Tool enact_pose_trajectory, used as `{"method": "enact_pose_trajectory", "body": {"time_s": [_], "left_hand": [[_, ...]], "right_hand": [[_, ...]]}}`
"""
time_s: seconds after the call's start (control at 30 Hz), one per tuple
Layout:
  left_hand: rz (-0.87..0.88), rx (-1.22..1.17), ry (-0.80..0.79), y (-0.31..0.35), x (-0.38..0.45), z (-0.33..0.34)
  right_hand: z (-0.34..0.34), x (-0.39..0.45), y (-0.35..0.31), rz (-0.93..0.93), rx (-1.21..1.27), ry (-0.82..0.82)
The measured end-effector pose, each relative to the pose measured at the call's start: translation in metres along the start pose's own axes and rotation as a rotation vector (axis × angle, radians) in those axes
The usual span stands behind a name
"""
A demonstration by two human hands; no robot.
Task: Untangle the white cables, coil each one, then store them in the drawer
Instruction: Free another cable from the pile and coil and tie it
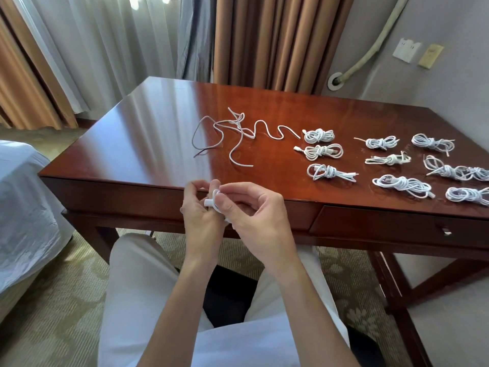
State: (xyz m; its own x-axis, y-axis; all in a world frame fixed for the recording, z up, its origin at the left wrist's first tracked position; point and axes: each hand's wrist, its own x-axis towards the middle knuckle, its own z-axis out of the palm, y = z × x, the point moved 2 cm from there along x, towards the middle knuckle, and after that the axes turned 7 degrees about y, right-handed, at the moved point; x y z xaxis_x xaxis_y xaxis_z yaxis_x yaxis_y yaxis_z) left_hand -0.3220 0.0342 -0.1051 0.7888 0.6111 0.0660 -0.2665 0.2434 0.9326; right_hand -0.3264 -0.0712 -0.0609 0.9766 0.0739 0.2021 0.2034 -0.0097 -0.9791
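A glossy reddish-brown wooden table (164,107) is standing by a window, its polished top reflecting pale streaks of light. Thin, round white cables are lying on it in two states: toward the middle a loose tangle (232,133) of limp, wavy strands is sprawling across the wood, while to the right a spread of knotted bundles (397,165) is lying in rough rows, each one a small oval coil wrapped at its waist. The drawer (397,223) under the table's right side is sitting closed, a small metal pull showing on its front. Behind the table sheer white and heavy tan curtains (264,35) are hanging in soft folds, a padded pipe (370,51) is running down the grey wall into a round fitting, a bed (23,197) with a wrinkled white sheet is showing at the left, and a patterned beige carpet (53,300) is covering the floor. Both hands are working close together in front of the table's near edge: the left hand (201,210) is holding a small white cable (215,201) wound around its fingers, its blunt plug sticking out to the left, and the right hand (256,207) is pinching that same cable with curled thumb and fingertips.
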Motion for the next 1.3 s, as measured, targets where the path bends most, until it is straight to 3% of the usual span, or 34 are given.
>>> {"method": "enact_pose_trajectory", "body": {"time_s": [0.43,0.57,0.73,0.83,0.9,1.03,1.17,1.3], "left_hand": [[-0.301,-0.295,-0.325,0.002,0.000,0.010],[-0.224,-0.258,-0.509,-0.004,0.003,0.015],[-0.214,-0.281,-0.618,0.000,0.005,0.036],[-0.203,-0.239,-0.632,0.002,0.013,0.054],[-0.102,-0.104,-0.603,0.003,0.021,0.065],[0.264,0.355,-0.552,0.002,0.039,0.083],[0.765,0.622,-0.473,0.006,0.044,0.115],[0.940,0.753,-0.498,0.012,0.050,0.158]], "right_hand": [[-0.019,0.006,0.001,-0.071,0.098,-0.003],[-0.037,0.010,0.002,-0.085,0.008,0.050],[-0.062,0.021,0.001,-0.017,-0.188,0.015],[-0.078,0.029,-0.003,0.009,-0.156,0.017],[-0.089,0.037,-0.006,0.001,-0.181,0.065],[-0.112,0.057,-0.011,-0.068,-0.416,0.174],[-0.131,0.081,-0.011,-0.145,-0.622,0.285],[-0.152,0.107,-0.014,-0.232,-0.737,0.346]]}}
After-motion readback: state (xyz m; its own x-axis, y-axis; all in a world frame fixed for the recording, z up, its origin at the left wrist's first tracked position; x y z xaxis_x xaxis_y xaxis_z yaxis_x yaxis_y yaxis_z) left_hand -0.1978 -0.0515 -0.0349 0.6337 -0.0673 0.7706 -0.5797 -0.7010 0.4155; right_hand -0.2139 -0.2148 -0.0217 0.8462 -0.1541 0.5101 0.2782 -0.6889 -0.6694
